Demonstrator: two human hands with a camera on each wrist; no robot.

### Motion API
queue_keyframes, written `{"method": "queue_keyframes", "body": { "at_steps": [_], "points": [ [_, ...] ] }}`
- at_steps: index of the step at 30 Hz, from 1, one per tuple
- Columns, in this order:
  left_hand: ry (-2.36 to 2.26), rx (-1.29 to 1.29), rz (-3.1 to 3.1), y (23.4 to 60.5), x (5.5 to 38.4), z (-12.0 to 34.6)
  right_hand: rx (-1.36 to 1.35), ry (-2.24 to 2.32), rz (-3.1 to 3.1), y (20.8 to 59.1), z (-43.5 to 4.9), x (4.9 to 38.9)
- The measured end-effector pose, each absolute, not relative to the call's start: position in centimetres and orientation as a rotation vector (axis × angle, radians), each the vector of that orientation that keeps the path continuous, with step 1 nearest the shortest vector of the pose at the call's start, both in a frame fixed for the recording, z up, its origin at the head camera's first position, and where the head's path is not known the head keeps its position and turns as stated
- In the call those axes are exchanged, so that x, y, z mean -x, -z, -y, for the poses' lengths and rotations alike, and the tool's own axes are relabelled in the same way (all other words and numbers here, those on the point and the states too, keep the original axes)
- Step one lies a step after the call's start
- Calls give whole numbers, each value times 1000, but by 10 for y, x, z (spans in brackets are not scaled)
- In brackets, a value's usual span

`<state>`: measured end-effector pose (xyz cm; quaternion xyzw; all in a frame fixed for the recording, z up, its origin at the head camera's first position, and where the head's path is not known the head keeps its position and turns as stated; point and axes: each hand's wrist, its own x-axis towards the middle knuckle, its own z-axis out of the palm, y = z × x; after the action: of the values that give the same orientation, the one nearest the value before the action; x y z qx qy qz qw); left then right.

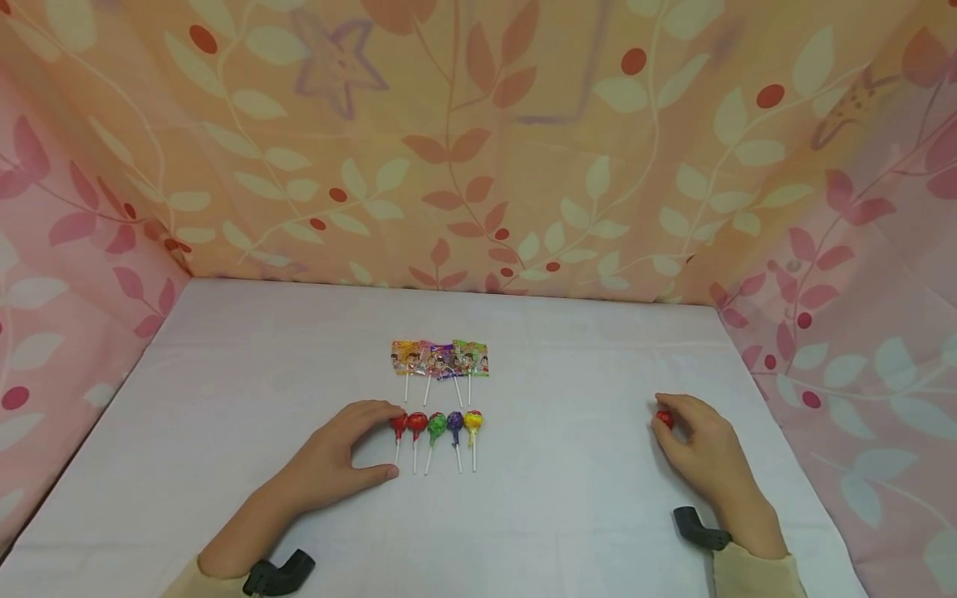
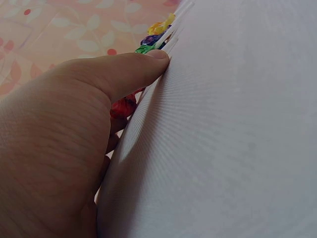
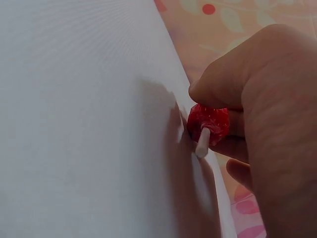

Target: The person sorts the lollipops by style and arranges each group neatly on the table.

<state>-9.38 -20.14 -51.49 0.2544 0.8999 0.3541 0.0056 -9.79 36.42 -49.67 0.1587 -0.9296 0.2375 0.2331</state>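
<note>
A row of lollipops lies on the white cloth in the head view: a leftmost red lollipop (image 1: 399, 425), another red lollipop (image 1: 417, 425), then a green lollipop (image 1: 437, 427), a purple lollipop (image 1: 455, 422) and a yellow lollipop (image 1: 473, 420). At the row's left end my left hand (image 1: 340, 457) reaches its fingertips to the leftmost red head, while the thumb lies apart, near the stick's lower end. Off to the right, my right hand (image 1: 706, 448) pinches a separate red lollipop (image 3: 208, 124) by its head. Its white stick points toward the wrist camera.
Behind the row lie several flat-wrapped lollipops (image 1: 439, 359), side by side with sticks toward me. White cloth (image 1: 568, 498) covers the table. Patterned curtains (image 1: 463, 166) rise at the back and both sides. Black wrist mounts (image 1: 280, 573) show by both sleeves.
</note>
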Motion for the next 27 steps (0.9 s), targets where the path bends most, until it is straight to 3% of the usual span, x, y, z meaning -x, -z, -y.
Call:
{"method": "queue_keyframes", "body": {
  "at_steps": [27],
  "points": [
    [-1120, -778, -2834, 515, 92, 200, -383, -639, 2561, 498, -363, 96]
  ]
}}
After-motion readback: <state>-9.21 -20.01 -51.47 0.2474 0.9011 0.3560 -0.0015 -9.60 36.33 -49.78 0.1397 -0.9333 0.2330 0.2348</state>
